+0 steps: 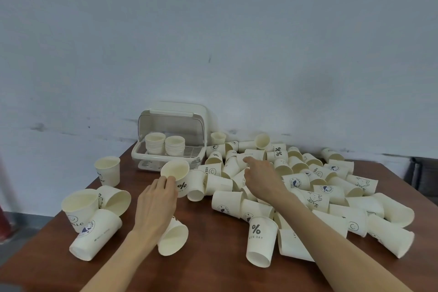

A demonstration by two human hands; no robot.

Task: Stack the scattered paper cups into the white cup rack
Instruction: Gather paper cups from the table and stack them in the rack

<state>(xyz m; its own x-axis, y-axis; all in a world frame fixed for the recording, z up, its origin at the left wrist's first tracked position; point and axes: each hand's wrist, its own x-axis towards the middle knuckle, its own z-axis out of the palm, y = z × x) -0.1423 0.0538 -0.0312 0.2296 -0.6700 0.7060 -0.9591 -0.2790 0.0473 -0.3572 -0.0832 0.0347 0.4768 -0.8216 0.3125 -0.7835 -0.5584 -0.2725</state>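
Beyond both hands, at the far edge of the brown table [213,256], stood the white cup rack [174,136] with its clear lid raised; two stacks of nested cups [164,146] stood upright inside it, side by side. Just in front of the rack, the left hand [155,204] held a tilted cup [176,176] printed with a percent sign, fingers and thumb curled round its rim and wall, mouth facing the camera. To the right of that hand, the right hand [260,176] reached over the pile of scattered cups [320,187], index finger extended and touching a cup in the pile [244,157], thumb lowered against another; whether any cup was actually gripped could not be determined. The pile extended from just right of the rack to well right of the right forearm, most cups lying on their sides and overlapping. Under the left wrist lay one cup on its side [173,237]. Left of the left hand, a group of three cups [92,218] lay touching, one of them upright, and a single upright cup [107,169] stood apart farther back. Between the two forearms, an inverted percent-sign cup [260,242] leaned against the pile.
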